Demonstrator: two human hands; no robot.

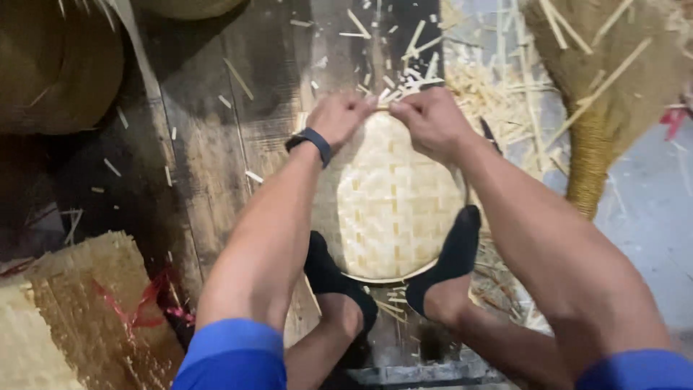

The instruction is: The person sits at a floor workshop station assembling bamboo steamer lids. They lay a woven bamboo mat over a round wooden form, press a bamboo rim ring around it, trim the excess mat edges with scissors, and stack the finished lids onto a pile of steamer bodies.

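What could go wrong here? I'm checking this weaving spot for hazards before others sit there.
1. Both hands, left hand and right hand, pinch the far rim of the woven bamboo tray; bare fingers may catch splinters.
2. The socked feet bracing the tray sit among sharp bamboo offcuts, which could pierce the fabric.
3. If a foot slips, the tray may shift.

Both bare forearms reach forward and converge, the left hand [338, 119] and right hand [432, 121] almost touching, knuckles up and fingers curled in a pinch. The left wrist wears a dark band [310, 143]; blue sleeves [234, 354] cover the upper arms. The feet, in black socks [451, 260], are drawn in below the hands.
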